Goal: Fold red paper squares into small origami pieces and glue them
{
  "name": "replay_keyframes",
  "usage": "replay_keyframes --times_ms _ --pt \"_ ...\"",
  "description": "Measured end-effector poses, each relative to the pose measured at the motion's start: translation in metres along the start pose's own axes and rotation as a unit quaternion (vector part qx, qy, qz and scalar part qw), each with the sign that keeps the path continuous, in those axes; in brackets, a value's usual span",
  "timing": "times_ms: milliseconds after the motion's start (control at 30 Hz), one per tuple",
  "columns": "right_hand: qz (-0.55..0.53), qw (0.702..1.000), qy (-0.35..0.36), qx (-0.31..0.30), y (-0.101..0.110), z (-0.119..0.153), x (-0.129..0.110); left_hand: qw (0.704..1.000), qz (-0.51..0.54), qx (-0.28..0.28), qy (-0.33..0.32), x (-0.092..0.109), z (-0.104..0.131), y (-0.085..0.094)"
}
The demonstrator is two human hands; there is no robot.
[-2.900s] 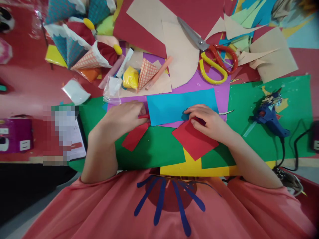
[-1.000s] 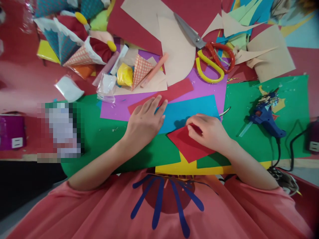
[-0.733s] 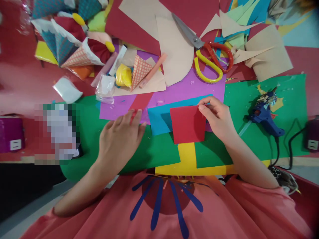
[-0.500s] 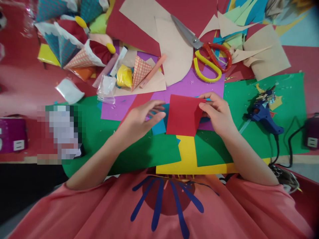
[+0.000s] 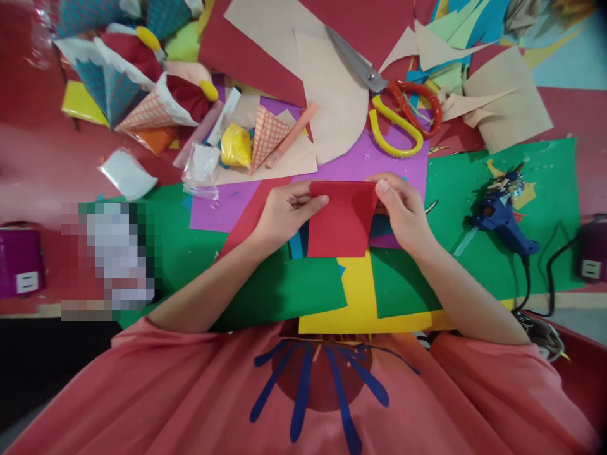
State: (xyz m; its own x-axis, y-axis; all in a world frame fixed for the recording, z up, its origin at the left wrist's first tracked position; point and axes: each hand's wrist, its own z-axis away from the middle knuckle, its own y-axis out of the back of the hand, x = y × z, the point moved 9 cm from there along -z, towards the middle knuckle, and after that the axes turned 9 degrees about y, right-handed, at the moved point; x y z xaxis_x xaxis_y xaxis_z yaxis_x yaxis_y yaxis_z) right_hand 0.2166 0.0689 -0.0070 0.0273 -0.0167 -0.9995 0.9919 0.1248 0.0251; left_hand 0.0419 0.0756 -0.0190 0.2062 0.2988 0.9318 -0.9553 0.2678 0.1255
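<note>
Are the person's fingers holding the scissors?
No, the left fingers and right fingers pinch the red sheet, while the scissors lie beyond it, untouched.

We wear a coral shirt point(image 5: 199, 398) with loose sleeves point(image 5: 488, 354), a dark red patch point(image 5: 318, 393) and blue strokes point(image 5: 300, 404) fanning down its front; our hands point(image 5: 281, 213) are bare.

The left hand point(image 5: 287, 212), empty half a second ago, now pinches the upper left corner of the red square point(image 5: 340, 221) (before, only the right hand point(image 5: 403, 212) held it).
</note>
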Motion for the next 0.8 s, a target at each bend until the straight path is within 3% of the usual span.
replay_keyframes --times_ms 167,400,567,800 --pt "-0.067 0.998 -0.019 0.002 0.003 0.005 0.009 0.999 0.012 -0.029 -0.032 0.007 0.005 -0.006" --pt "-0.139 0.986 -0.081 0.031 0.008 0.004 0.012 0.991 -0.056 -0.049 -0.108 0.017 0.010 -0.006" --pt "-0.165 0.979 -0.123 -0.004 0.000 0.003 0.010 0.989 -0.062 -0.060 -0.116 0.021 0.013 -0.008" --pt "-0.153 0.982 -0.113 -0.010 -0.001 0.005 0.010 0.984 -0.107 -0.060 -0.130 0.026 0.015 -0.008"
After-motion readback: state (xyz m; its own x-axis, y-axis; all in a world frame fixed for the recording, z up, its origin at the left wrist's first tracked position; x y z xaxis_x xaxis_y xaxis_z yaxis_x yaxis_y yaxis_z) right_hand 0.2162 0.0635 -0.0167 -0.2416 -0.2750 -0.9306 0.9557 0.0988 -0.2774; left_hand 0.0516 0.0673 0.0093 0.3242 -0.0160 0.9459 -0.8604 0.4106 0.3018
